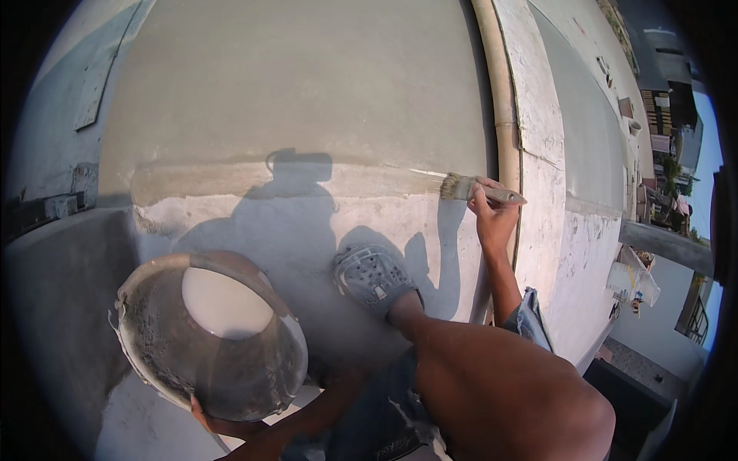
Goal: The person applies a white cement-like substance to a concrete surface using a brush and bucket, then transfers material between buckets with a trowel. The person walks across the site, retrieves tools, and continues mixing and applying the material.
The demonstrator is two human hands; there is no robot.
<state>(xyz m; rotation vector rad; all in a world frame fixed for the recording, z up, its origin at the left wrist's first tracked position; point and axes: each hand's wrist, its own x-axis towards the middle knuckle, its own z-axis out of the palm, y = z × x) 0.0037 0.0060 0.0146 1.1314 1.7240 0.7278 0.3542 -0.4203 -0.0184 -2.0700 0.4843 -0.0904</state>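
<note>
My right hand (496,221) is closed round the handle of a wide flat paintbrush (465,188). The brush's bristles point left and touch the pale surface, at the end of a thin wet streak. At the lower left my left hand (219,424) grips the near rim of a round, dark bucket (157,315) with a cement-smeared edge. The bucket is tilted, and a bright, pale oval shows inside it; whether this is liquid or sunlight I cannot tell. Most of my left fingers are hidden by the bucket.
Smooth grey coating (307,84) covers the area beyond a rougher pale strip (292,203). My foot in a grey clog (375,276) stands on that strip's near side. A bamboo pole (503,115) runs along the right. Farther right are a pot (626,107) and a white container (632,283).
</note>
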